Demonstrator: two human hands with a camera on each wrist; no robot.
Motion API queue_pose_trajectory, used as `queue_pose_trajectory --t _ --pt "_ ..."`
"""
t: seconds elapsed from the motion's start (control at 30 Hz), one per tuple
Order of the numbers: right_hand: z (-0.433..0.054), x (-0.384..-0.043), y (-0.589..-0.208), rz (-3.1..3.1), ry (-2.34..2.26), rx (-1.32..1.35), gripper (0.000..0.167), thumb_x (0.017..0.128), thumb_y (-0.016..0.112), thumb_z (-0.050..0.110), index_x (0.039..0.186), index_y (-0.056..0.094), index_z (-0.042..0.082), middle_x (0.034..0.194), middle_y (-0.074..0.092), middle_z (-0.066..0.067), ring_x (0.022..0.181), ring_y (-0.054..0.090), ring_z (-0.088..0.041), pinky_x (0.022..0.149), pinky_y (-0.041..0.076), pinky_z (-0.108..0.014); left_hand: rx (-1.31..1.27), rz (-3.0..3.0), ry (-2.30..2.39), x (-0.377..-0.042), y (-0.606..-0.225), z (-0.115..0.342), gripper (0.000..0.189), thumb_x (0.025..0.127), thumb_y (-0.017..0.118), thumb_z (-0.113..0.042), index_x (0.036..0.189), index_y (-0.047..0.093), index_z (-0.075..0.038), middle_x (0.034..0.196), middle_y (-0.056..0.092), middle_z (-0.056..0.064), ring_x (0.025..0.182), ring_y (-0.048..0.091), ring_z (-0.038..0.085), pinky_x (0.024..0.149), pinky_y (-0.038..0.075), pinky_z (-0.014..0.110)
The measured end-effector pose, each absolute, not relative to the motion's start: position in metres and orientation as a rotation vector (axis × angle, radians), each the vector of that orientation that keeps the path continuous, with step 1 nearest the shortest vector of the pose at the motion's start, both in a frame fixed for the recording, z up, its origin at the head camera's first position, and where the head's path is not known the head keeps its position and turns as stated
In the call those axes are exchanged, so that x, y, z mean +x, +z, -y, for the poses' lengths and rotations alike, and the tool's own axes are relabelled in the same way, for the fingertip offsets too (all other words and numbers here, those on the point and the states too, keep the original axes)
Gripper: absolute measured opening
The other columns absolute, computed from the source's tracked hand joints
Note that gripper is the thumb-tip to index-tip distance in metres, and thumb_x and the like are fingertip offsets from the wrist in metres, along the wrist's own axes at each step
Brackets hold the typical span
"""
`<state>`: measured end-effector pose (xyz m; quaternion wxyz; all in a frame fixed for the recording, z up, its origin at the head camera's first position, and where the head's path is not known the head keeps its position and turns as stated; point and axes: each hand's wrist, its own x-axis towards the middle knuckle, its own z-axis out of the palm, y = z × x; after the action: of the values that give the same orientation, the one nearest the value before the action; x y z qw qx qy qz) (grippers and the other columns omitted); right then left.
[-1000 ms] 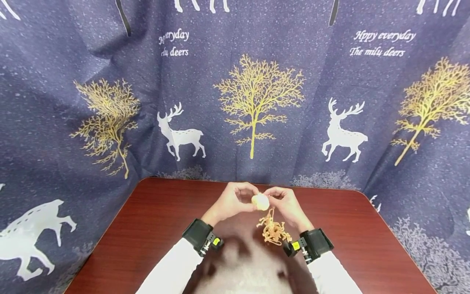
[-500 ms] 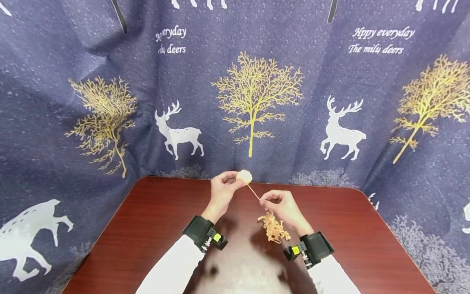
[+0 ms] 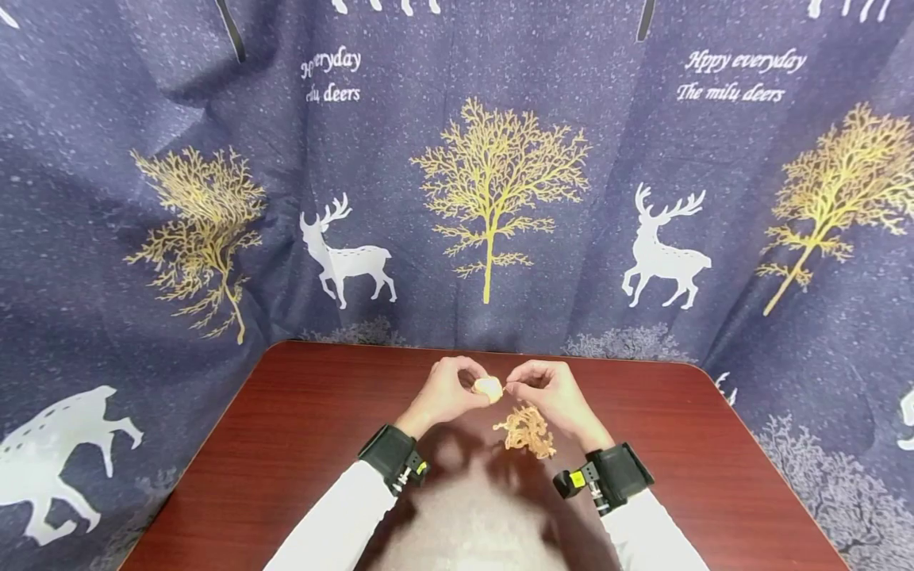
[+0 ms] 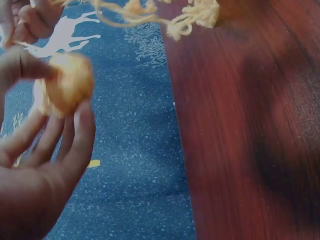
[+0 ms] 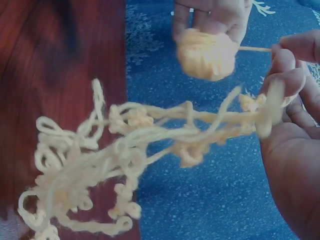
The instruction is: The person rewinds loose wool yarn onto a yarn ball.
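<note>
Hanging past the far edge of the red-brown desk (image 3: 300,428) is a dark blue cloth (image 3: 400,182), and it is filling the back with gold trees (image 3: 489,262), white deer (image 3: 664,263) and white words (image 3: 743,62). Dark shadows (image 3: 457,452) are lying on the desk under the hands. Two white sleeves (image 3: 336,519) are reaching in over the desk, and a black band (image 3: 618,478) is going round each wrist. The left hand (image 3: 444,394) is pinching a small, pale yellow yarn ball (image 3: 489,388), holding it up near the middle of the far edge. The right hand (image 3: 558,399) is holding just beside it, apart from the left one, and its finger and thumb are squeezing a thin strand (image 5: 255,49) that is coming out of the ball. A messy yarn tangle (image 3: 527,432) is hanging from the right hand too, with loops reaching into that hand. In the right wrist view, the tangle is getting in the way, covering part of the desk's edge and the cloth. In the left wrist view, the ball is looking blurry.
</note>
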<state>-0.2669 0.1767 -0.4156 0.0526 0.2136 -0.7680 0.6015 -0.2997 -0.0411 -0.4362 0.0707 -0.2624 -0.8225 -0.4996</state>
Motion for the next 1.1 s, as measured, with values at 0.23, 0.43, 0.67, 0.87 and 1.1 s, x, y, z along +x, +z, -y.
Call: queue_pose_trajectory --t 0.23,0.43,0.67,0.87,1.1 --pt "-0.178 -0.274 -0.411 2.323 1.833 0.644 0.013 0.088 0.074 -0.003 0.099 0.07 -0.009 0.079 0.07 -0.012 0.059 0.057 -0.011 0.049 0.046 -0.02 -1.214 2.549 -1.548 -0.291 -0.432 0.039 0.028 0.07 0.081 0.001 0.095 0.073 -0.005 0.084 0.072 0.001 0.077 0.068 0.012 0.077 0.061 0.039" --pt "-0.182 -0.278 -0.417 2.374 1.827 0.572 0.016 0.088 0.075 0.001 0.101 0.071 -0.008 0.081 0.071 -0.01 0.063 0.06 -0.014 0.053 0.048 -0.021 -1.388 2.367 -1.789 -0.285 -0.426 0.038 0.032 0.072 0.078 0.008 0.102 0.071 0.001 0.095 0.075 0.01 0.087 0.07 0.011 0.085 0.061 0.037" --pt "-0.185 -0.277 -0.428 2.373 1.916 0.578 0.014 0.09 0.071 0.002 0.101 0.072 -0.006 0.082 0.072 -0.004 0.064 0.062 -0.018 0.055 0.053 -0.025 -1.381 2.019 -2.173 -0.285 -0.419 0.04 0.032 0.076 0.077 0.012 0.105 0.066 0.012 0.104 0.073 0.022 0.097 0.072 0.018 0.088 0.059 0.051" --pt "-0.184 -0.275 -0.437 2.371 1.924 0.585 0.012 0.09 0.072 0.003 0.099 0.072 -0.005 0.08 0.071 -0.006 0.066 0.061 -0.015 0.055 0.051 -0.023 -1.01 1.796 -2.454 -0.288 -0.417 0.038 0.033 0.076 0.072 0.014 0.107 0.06 0.02 0.1 0.075 0.004 0.093 0.071 0.017 0.08 0.061 0.033" --pt "-0.181 -0.27 -0.436 2.381 1.862 0.643 0.01 0.088 0.074 0.002 0.096 0.073 -0.004 0.078 0.068 -0.015 0.062 0.06 -0.015 0.05 0.05 -0.023 -0.5 1.728 -2.475 -0.292 -0.418 0.034 0.027 0.078 0.072 0.011 0.104 0.067 0.014 0.088 0.073 0.007 0.08 0.07 0.014 0.075 0.061 0.027"
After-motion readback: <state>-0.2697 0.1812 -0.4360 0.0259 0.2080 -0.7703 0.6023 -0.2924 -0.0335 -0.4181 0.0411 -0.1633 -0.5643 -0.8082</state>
